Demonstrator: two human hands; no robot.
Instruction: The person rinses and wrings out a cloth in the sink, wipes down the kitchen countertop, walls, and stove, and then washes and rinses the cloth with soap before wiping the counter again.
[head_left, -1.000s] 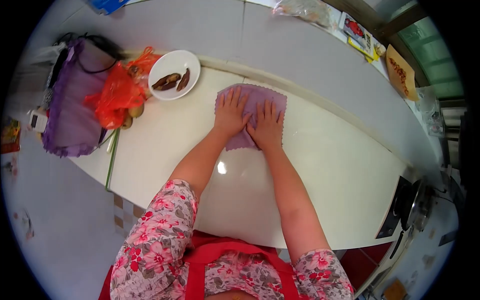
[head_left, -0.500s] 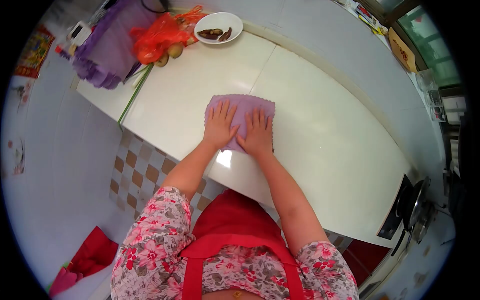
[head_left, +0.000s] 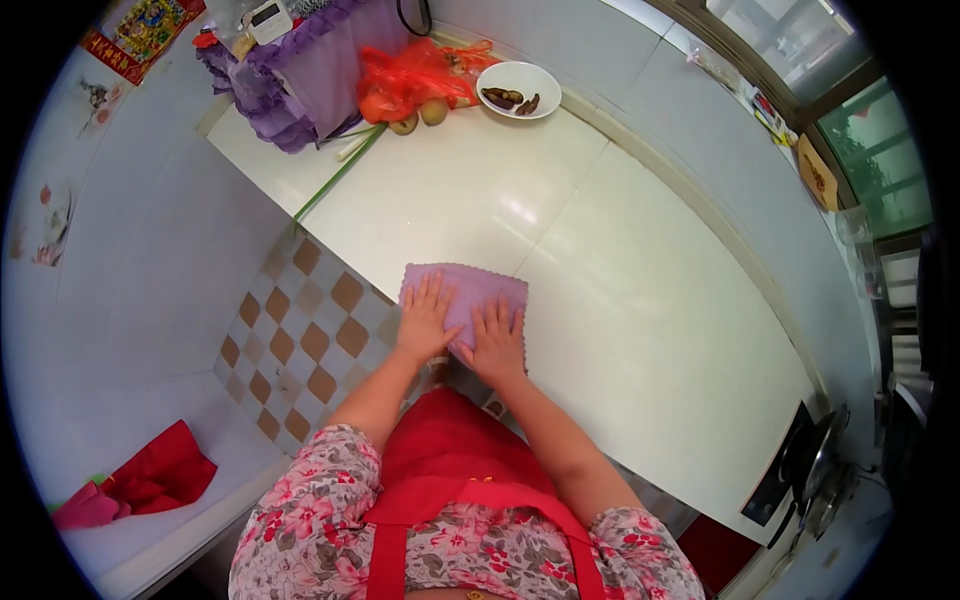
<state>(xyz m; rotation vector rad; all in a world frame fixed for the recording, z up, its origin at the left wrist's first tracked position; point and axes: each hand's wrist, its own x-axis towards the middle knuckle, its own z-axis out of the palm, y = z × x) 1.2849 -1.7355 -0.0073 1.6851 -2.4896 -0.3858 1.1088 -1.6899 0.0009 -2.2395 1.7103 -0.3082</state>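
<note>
A long white counter (head_left: 640, 270) runs through the kitchen, its glossy top probably letting fabric slide with little drag. A frilled purple cover (head_left: 325, 80) stands at its far left end. The lilac cloth (head_left: 472, 288) lies spread at the counter's near edge — whether any of it hangs over is hard to tell. It looks thin, soft and light, with nothing fragile about it; a far corner of its scalloped border seems the easiest place to pinch. The left hand (head_left: 425, 320) and right hand (head_left: 495, 343) press flat on it, fingers extended — neither closed around the fabric.
</note>
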